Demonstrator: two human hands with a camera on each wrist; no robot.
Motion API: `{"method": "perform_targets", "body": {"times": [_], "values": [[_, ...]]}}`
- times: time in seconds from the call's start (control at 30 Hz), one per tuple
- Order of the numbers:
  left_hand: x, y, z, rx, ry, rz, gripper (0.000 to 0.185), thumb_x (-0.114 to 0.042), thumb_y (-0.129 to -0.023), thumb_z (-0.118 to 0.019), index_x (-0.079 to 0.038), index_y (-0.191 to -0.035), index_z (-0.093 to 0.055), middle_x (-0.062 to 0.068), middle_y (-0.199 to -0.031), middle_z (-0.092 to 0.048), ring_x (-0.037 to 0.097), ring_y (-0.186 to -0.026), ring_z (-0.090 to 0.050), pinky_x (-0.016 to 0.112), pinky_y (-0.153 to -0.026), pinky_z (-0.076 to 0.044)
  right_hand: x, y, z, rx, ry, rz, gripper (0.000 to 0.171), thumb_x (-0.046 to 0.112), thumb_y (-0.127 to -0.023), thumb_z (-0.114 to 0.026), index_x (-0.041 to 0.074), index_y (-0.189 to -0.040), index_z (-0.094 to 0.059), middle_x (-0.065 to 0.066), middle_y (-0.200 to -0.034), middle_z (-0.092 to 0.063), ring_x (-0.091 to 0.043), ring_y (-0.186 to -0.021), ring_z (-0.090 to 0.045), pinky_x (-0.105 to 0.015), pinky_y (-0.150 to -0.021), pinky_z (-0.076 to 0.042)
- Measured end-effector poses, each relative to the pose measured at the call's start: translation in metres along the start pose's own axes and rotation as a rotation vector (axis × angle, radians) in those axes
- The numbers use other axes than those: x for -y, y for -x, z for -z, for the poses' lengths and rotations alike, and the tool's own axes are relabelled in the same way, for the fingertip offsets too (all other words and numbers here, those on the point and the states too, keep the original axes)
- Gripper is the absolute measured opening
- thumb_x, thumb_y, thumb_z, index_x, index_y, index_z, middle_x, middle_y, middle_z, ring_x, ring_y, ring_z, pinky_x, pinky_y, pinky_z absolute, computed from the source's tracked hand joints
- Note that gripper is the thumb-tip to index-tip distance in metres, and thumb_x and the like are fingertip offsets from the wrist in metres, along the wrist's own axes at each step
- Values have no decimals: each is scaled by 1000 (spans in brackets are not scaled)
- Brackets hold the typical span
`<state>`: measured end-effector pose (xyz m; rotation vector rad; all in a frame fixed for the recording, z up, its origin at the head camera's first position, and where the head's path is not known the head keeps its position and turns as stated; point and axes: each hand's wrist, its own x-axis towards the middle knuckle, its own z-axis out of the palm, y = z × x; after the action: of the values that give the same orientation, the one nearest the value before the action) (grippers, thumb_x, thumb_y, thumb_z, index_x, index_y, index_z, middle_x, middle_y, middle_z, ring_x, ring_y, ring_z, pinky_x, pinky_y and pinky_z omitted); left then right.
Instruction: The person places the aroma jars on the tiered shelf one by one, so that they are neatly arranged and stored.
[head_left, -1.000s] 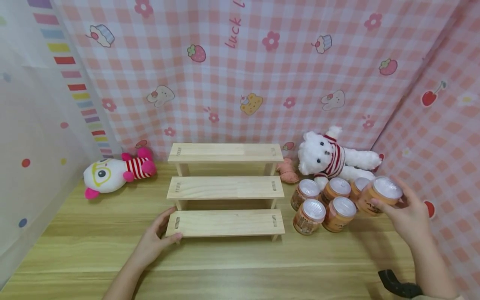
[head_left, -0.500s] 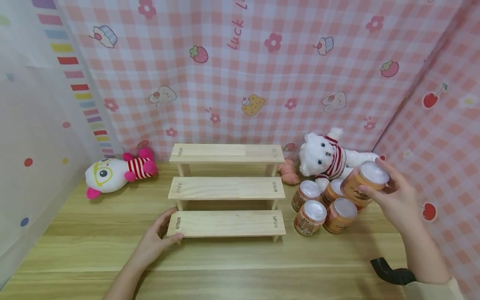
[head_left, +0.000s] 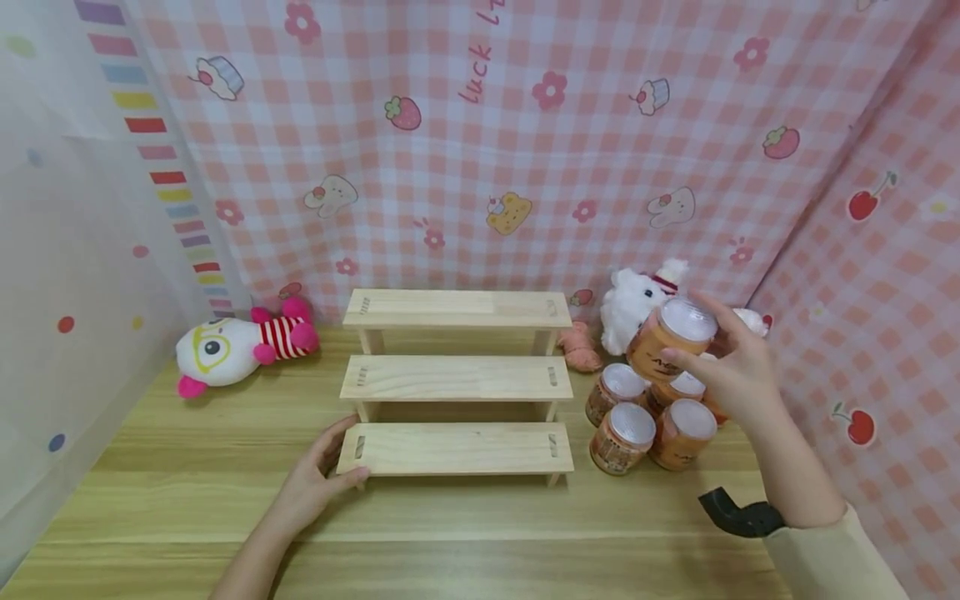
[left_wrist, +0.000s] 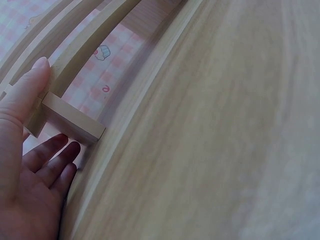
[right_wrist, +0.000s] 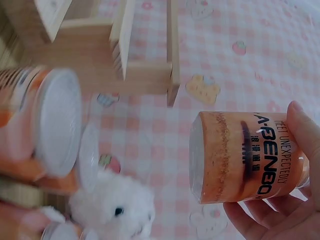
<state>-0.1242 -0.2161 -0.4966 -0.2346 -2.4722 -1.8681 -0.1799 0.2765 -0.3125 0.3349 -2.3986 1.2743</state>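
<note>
My right hand (head_left: 738,367) grips an orange jar (head_left: 670,340) with a clear lid, held in the air above the other jars. In the right wrist view that jar (right_wrist: 245,157) shows black lettering, with the thumb on one side and fingers round the other. My left hand (head_left: 318,467) holds the left end of the lowest step of a three-tier wooden shelf (head_left: 457,447). In the left wrist view the thumb (left_wrist: 35,82) lies over the board's edge, and the other fingers are by the shelf leg (left_wrist: 72,117).
Several similar jars (head_left: 621,437) stand grouped right of the shelf. Behind them lie a white plush bear (head_left: 626,312), partly hidden by the raised jar, and a small pink object (head_left: 579,346). A pink and white plush toy (head_left: 225,354) lies at the left. Checked curtains enclose the wooden table (head_left: 450,542).
My right hand has lifted the jar and carried it left, from the right end of the group to above it, in front of the bear. The left hand stays on the shelf.
</note>
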Motion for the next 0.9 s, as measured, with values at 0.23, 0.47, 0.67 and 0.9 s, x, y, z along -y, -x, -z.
{"method": "perform_targets", "body": {"times": [0.23, 0.47, 0.67, 0.9], "values": [[-1, 0, 0, 13, 13, -1, 75, -10, -82, -77, -6, -145, -37, 22, -140, -45, 36, -127, -40, 12, -93, -34, 19, -11, -20, 60, -39, 6, 73, 9, -81, -78, 14, -145, -44, -14, -126, -53, -9, -88, -51, -15, -63, -43], [-1, 0, 1, 11, 11, 4, 75, -11, -81, -77, -6, -145, -37, 21, -140, -46, 35, -126, -41, 12, -93, -34, 35, -22, -43, 124, -153, 51, 73, 1, -79, -77, 9, -144, -43, -13, -133, -49, -9, -103, -51, -16, -78, -45], [0, 0, 1, 0, -2, -1, 76, -10, -81, -77, -6, -145, -37, 20, -139, -47, 35, -125, -42, 13, -93, -34, 58, -32, -63, 185, -200, 51, 75, 3, -77, -79, 10, -143, -45, -10, -133, -51, -20, -108, -54, -19, -83, -46], [1, 0, 0, 1, 0, -9, 76, -9, -81, -77, -5, -145, -37, 21, -139, -46, 35, -125, -41, 12, -93, -34, 78, -41, -88, 246, -307, 44, 76, -1, -74, -80, 9, -142, -46, -11, -131, -51, -23, -97, -55, -21, -68, -48]]}}
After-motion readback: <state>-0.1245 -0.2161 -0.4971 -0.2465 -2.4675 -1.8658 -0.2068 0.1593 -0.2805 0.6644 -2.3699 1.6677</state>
